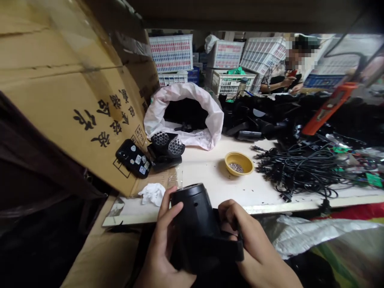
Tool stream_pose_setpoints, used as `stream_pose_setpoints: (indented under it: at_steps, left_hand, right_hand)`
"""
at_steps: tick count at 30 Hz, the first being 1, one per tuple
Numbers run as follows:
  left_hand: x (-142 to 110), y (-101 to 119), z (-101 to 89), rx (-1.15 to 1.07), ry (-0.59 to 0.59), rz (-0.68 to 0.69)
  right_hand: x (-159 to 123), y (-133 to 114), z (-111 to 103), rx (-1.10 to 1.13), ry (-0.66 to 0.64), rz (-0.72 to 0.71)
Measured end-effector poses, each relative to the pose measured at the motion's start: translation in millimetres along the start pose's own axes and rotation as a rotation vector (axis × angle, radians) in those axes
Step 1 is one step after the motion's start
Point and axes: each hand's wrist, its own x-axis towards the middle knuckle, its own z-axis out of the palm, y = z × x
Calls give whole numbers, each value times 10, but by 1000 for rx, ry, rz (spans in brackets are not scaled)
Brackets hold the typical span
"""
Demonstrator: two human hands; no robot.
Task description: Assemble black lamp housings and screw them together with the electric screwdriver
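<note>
A black plastic housing (195, 224), with a rounded barrel and a small hole in its side, is held up before the table's front edge. My left hand (165, 248) wraps its left side, with fingertips near the upper rim. On the right, my right hand (249, 240) is closed around the part that juts out from the housing; its fingertips are partly hidden. Beyond my left hand lie a crumpled white tissue (153, 194) and two black pieces with honeycomb grilles (168, 145). A yellow bowl (246, 169) of small metal screws stands farther up the table.
A cardboard box wall (69, 92) rises at the left, with a sticker-covered phone (133, 158) against it. Behind is a white sack (214, 124) holding black parts. Black cables (300, 166) pile up at right below a hanging orange tool (330, 108). Another person (282, 80) works beyond.
</note>
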Motion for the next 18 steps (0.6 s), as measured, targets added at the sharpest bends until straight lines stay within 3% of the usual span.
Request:
stream_pose_setpoints:
  at_steps: [3, 7, 18]
  left_hand:
    - [-15, 86, -143, -175, -38, 7]
    - [42, 120, -294, -279, -63, -96]
    - [70, 273, -322, -253, -85, -20]
  right_hand:
    - [20, 46, 0, 39, -14, 41]
    - [55, 87, -18, 64, 42, 31]
    - [153, 84, 43, 75, 87, -12]
